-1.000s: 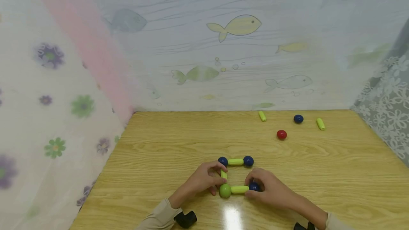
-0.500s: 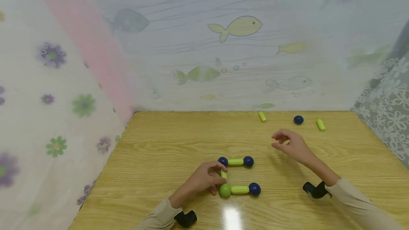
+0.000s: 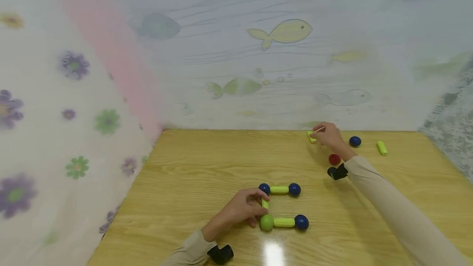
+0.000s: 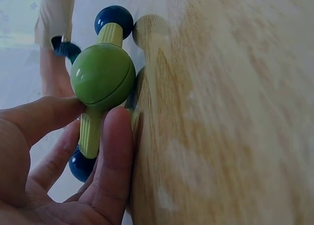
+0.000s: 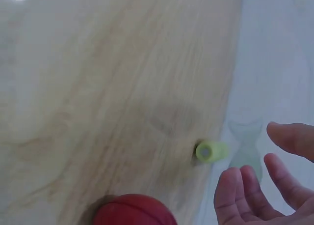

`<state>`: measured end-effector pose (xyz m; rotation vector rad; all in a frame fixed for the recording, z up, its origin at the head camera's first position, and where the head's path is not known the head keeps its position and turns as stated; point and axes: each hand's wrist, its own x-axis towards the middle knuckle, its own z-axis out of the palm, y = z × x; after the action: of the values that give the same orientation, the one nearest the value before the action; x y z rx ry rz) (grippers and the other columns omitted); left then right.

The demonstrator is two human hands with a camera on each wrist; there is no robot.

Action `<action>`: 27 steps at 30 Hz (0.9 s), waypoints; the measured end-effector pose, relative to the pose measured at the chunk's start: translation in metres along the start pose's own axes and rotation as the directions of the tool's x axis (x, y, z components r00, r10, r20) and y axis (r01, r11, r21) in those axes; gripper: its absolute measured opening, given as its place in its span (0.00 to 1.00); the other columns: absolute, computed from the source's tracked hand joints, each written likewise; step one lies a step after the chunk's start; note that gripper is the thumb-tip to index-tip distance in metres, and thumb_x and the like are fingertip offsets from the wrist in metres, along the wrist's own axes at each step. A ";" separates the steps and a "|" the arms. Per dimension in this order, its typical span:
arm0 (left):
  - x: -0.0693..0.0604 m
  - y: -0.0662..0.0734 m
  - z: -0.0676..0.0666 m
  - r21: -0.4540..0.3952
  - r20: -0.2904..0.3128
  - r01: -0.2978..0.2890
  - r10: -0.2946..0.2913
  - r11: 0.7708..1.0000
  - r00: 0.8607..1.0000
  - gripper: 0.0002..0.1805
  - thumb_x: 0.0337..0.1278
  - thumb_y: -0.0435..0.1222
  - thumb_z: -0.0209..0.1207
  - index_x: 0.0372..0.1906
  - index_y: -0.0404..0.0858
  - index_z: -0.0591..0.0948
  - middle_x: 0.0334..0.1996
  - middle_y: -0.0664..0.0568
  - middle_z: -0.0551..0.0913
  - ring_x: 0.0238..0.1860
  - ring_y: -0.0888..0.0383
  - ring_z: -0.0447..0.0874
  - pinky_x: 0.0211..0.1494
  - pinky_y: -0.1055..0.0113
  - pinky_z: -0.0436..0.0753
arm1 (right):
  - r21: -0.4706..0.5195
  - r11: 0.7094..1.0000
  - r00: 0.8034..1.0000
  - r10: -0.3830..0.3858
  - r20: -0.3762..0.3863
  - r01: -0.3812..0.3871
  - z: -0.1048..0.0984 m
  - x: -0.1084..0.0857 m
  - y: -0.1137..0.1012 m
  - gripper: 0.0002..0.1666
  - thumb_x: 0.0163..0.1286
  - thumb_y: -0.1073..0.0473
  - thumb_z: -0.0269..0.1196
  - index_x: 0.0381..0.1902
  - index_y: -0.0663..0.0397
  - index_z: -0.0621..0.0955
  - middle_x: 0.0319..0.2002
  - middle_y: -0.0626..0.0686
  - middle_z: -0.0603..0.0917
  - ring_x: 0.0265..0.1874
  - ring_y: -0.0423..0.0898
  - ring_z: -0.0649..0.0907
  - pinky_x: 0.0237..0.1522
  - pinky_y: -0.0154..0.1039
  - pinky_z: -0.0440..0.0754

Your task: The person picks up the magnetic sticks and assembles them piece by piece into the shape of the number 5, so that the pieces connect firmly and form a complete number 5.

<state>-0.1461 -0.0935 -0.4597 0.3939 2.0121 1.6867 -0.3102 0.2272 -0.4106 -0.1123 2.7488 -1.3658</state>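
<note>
one glossy green ball (image 3: 267, 223) and three dark blue balls (image 3: 301, 222) are joined by ridged yellow-green rods (image 3: 284, 222) into a c-shaped piece (image 3: 279, 190), open to the right, on the wood-grain table (image 3: 207, 155) at the lower middle of the head view; the left hand (image 3: 242, 208) is at its left side, thumb and fingers pinching the side rod (image 4: 90, 136) just by the green ball; the right hand (image 3: 328, 134) is well apart from it at the upper right, thumb and fingers spread, near a loose rod (image 5: 211, 151) that shows clear of the fingers in the right wrist view; below that hand is a red ball (image 3: 334, 159), and a loose blue ball (image 3: 355, 141) lies to its right; in the head view the left hand hides part of the side rod, and the right hand partly overlaps the loose rod; the bottom edge of the right wrist view cuts off the red ball
</note>
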 end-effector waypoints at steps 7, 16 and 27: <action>-0.001 0.001 0.000 -0.011 -0.006 0.009 -0.009 1.000 1.000 0.13 0.53 0.32 0.66 0.45 0.39 0.81 0.36 0.46 0.76 0.22 0.55 0.80 0.18 0.65 0.80 | -0.069 0.997 0.999 0.037 0.000 -0.037 0.010 0.023 0.008 0.22 0.67 0.61 0.58 0.51 0.76 0.70 0.50 0.72 0.71 0.46 0.66 0.73 0.47 0.57 0.76; 0.002 -0.001 0.001 -0.025 -0.002 0.008 -0.008 1.000 1.000 0.14 0.54 0.33 0.66 0.47 0.40 0.81 0.36 0.48 0.77 0.22 0.56 0.79 0.18 0.65 0.81 | -0.168 0.986 0.999 0.002 -0.049 -0.010 0.012 0.035 0.018 0.20 0.60 0.63 0.63 0.44 0.76 0.78 0.44 0.72 0.78 0.40 0.62 0.78 0.40 0.51 0.80; 0.002 -0.001 0.001 0.002 -0.019 0.018 -0.018 1.000 1.000 0.14 0.52 0.32 0.67 0.45 0.40 0.82 0.34 0.47 0.78 0.21 0.55 0.80 0.17 0.64 0.80 | 0.124 0.991 0.994 0.037 0.105 -0.050 -0.006 0.003 0.005 0.26 0.66 0.60 0.61 0.54 0.77 0.72 0.47 0.67 0.76 0.38 0.56 0.82 0.47 0.51 0.81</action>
<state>-0.1468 -0.0917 -0.4609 0.3609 2.0248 1.6839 -0.3145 0.2350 -0.4109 -0.1106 2.5591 -1.4743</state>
